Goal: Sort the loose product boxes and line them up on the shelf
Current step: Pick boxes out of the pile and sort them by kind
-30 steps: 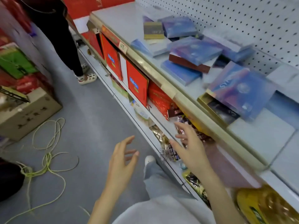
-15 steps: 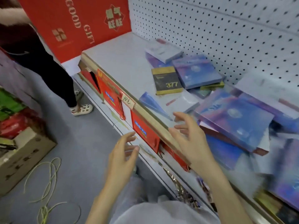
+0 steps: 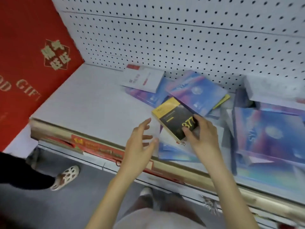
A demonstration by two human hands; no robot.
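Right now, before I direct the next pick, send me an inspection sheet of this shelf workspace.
Surface: shelf, grey, left half bare.
Job's things: black-and-yellow box marked 377, at the pile's left edge; blue-purple boxes piled crooked and overlapping to the right; white box at the back by the pegboard.
Clutter: nothing seen beyond the unsorted pile.
Grip: right hand pinches the black-and-yellow box's near end; left hand open beside it, holding nothing.
Cables: nothing seen.
Surroundings: red gift box at the shelf's left end; another person's shoe on the floor.
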